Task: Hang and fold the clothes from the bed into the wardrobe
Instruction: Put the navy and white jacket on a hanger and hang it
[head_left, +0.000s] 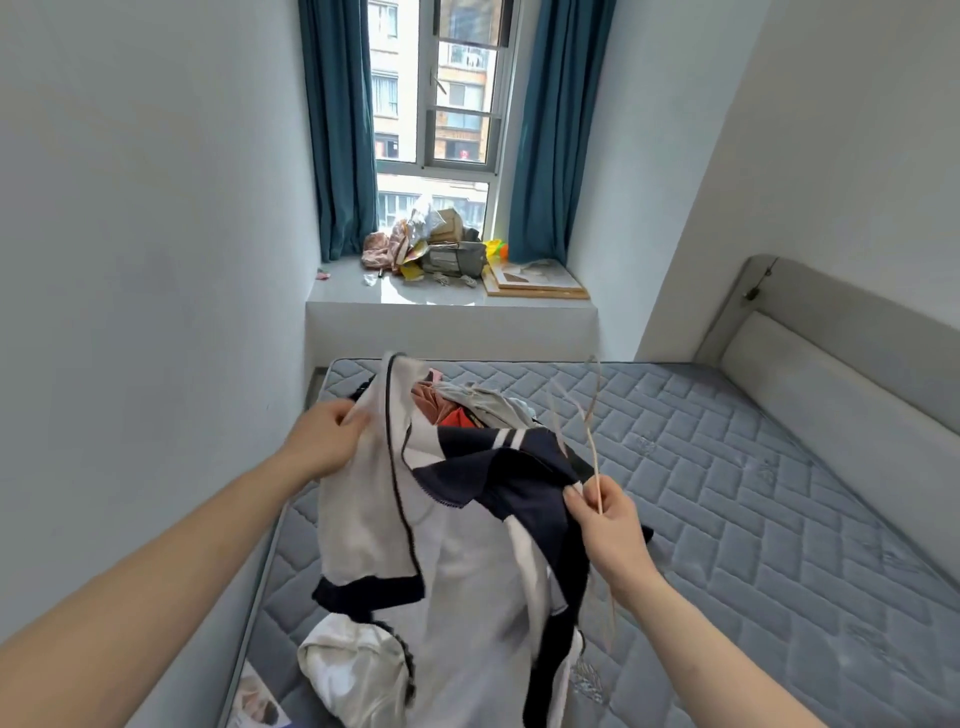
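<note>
Soft, light white sailor top with navy collar (457, 561): left hand (324, 441) pinches sleeve, right hand (605, 525) grips collar plus thin pale wire hanger (592, 441); best taken at shoulders

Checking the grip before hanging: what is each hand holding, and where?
Left hand grips the shirt at its white upper edge; right hand pinches its navy collar and a thin hanger.
</note>
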